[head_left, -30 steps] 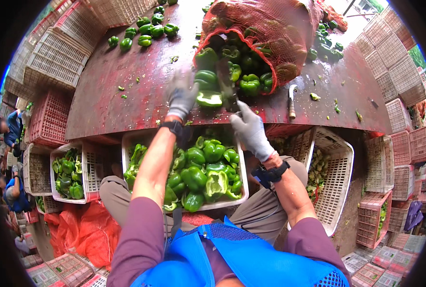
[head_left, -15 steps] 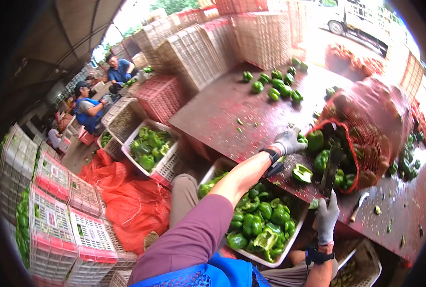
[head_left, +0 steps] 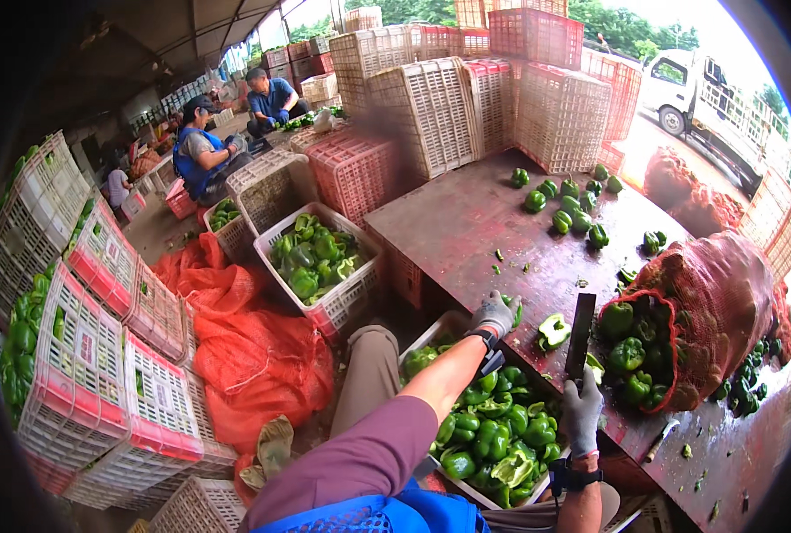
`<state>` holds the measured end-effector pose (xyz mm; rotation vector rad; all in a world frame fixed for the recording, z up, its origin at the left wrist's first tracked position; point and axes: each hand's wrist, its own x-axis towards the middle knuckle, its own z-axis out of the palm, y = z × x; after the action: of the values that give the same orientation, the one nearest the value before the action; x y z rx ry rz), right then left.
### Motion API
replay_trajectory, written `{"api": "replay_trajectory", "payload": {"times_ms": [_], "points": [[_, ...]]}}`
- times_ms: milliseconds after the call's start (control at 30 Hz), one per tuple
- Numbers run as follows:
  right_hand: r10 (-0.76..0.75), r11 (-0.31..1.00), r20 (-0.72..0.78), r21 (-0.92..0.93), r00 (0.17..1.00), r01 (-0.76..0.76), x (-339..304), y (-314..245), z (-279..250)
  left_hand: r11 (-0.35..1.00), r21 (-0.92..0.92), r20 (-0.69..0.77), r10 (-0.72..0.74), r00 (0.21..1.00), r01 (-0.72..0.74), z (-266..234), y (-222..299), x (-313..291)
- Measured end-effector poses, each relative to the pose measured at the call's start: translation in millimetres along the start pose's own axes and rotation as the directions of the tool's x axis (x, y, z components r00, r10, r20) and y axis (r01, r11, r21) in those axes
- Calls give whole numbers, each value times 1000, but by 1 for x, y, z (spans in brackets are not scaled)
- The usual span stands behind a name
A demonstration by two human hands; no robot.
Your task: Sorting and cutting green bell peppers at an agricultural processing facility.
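My gloved left hand [head_left: 495, 314] is closed around a green bell pepper [head_left: 515, 310], only partly visible past the fingers, above the table's near edge. In my gloved right hand [head_left: 582, 414] is a knife with a broad dark blade [head_left: 579, 336], pointing up and away from me. A cut pepper piece [head_left: 553, 331] lies on the table between the hands, left of the blade. To the right, a red mesh sack [head_left: 720, 302] on its side gapes toward me, with whole green peppers [head_left: 627, 354] in its mouth. Below my left forearm, a crate holds many cut peppers [head_left: 493, 435].
The dark red table [head_left: 467, 213] bears loose peppers [head_left: 571, 206] at the back and a second knife [head_left: 662, 440] at right. Another pepper crate [head_left: 311, 262] stands left, beside orange netting [head_left: 253, 355]. Stacked crates [head_left: 84, 373] rise far left. Two people [head_left: 207, 151] sit working beyond.
My left hand has drawn back from the sack's mouth toward the table's near edge, with the pepper. The knife has shifted left, away from the sack. The whole view has turned.
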<state>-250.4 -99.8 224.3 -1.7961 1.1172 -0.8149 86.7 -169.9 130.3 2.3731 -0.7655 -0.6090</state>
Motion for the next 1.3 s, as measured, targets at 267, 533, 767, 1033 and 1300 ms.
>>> {"api": "replay_trajectory", "payload": {"times_ms": [267, 533, 767, 1033, 1300], "points": [[-59, 997, 18, -50, 998, 60, 59, 15, 46, 989, 76, -160, 140, 977, -129, 16, -47, 79], [134, 987, 143, -108, 981, -119, 112, 78, 96, 986, 84, -131, 155, 979, -145, 68, -38, 114], [128, 987, 228, -121, 965, -103, 134, 76, 148, 987, 65, -74, 152, 986, -147, 61, -42, 126], [207, 974, 413, -175, 887, -145, 199, 70, 171, 978, 82, -101, 201, 974, -194, 55, -54, 149], [300, 931, 403, -321, 865, -174, 226, 71, 146, 977, -57, -91, 199, 976, -205, 106, -34, 142]]}}
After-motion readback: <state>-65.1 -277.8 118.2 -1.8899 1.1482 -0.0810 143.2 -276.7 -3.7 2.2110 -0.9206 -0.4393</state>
